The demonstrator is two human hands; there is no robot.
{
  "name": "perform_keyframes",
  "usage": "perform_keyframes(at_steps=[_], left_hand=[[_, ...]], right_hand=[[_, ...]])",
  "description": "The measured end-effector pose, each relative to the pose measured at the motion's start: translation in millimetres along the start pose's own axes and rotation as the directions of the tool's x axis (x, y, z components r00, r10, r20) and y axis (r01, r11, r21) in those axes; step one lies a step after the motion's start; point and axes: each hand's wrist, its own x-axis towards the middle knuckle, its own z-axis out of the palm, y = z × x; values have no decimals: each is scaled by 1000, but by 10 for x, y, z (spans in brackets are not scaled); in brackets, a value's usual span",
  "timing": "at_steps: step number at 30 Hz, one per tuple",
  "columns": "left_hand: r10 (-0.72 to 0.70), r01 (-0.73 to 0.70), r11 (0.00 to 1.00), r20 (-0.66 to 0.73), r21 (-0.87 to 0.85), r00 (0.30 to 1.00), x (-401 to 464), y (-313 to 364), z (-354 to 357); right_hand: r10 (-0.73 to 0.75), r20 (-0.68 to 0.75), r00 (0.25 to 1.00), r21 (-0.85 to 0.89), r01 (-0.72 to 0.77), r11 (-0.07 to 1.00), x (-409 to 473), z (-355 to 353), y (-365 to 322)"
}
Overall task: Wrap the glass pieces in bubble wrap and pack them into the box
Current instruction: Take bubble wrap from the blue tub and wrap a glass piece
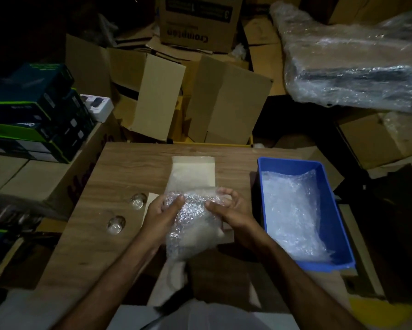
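Note:
Both hands hold a bundle of bubble wrap [190, 225] above the middle of the wooden table [119, 177]. My left hand [160, 211] grips its left side with the thumb on top. My right hand [228, 210] grips its right side, fingers curled behind. What is inside the wrap is hidden. Under the bundle lies a small open cardboard box [193, 172] with its flaps spread. Two clear glass pieces stand on the table to the left, one [138, 200] farther and one [116, 224] nearer.
A blue plastic tray [295, 163] with loose bubble wrap [293, 210] stands on the table's right side. Cardboard boxes [226, 101] crowd behind the table. Stacked dark product boxes [33, 110] stand at left. A plastic-wrapped bundle [357, 67] lies at back right.

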Motion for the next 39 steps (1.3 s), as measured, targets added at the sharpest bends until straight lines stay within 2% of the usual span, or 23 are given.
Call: perform_keyframes(at_steps=[2,3,5,7,9,11,12,13,14,15,17,19,22,24,26,28,30,31,33,36,39], left_hand=[[31,-29,998,-40,54,999,18,-20,-74],[37,-34,997,-36,69,999,29,-30,-131],[31,-37,992,50,119,998,71,-57,-279],[37,-82,962,174,259,984,89,-29,-368],[59,-151,883,215,445,975,93,40,-366],[137,-268,736,250,622,958,86,117,-350],[167,-327,660,293,676,941,86,150,-364],[169,-364,626,336,690,927,90,173,-392],[148,-374,636,369,675,918,93,198,-417],[109,-346,694,383,632,917,92,216,-431],[54,-227,868,371,441,927,78,215,-412],[-3,-99,946,312,310,950,69,128,-363],[-96,29,970,270,240,958,94,-115,-342],[-44,-6,972,205,235,978,145,-276,-349],[47,-90,955,154,284,987,202,-407,-356],[137,-182,898,138,401,981,271,-511,-362],[207,-262,842,166,471,964,338,-599,-384],[220,-282,812,179,512,959,374,-642,-396],[179,-269,738,205,619,962,450,-705,-427],[15,-203,611,245,765,969,612,-777,-468],[-74,-223,391,272,893,960,746,-799,-453]], right_hand=[[-99,-50,994,-108,93,990,-21,-24,-26],[-158,-32,987,-145,151,978,-40,-62,-25],[-240,72,968,-182,250,951,-76,-139,-12],[-235,172,957,-238,271,933,-108,-161,-31],[-193,220,956,-393,268,880,-119,-141,-68],[-159,233,960,-577,267,772,-123,-118,-103],[-150,233,961,-641,268,719,-118,-113,-126],[-141,236,961,-667,266,696,-114,-124,-153],[-117,254,960,-652,259,713,-110,-148,-177],[-85,282,956,-601,245,761,-113,-185,-202],[-7,313,950,-441,152,884,-117,-239,-233],[7,290,957,-333,94,938,-112,-205,-201],[-75,108,991,-357,109,928,-23,-79,-24],[-157,62,986,-369,169,914,30,-40,120],[-198,109,974,-369,225,902,48,-47,259],[-257,185,949,-496,316,809,75,-70,435],[-328,237,914,-700,395,595,120,-108,614],[-325,243,914,-761,387,520,137,-116,676],[-298,226,928,-804,350,480,175,-111,753],[-218,208,954,-853,286,437,304,-74,807],[-121,199,972,-935,226,275,499,21,874]])
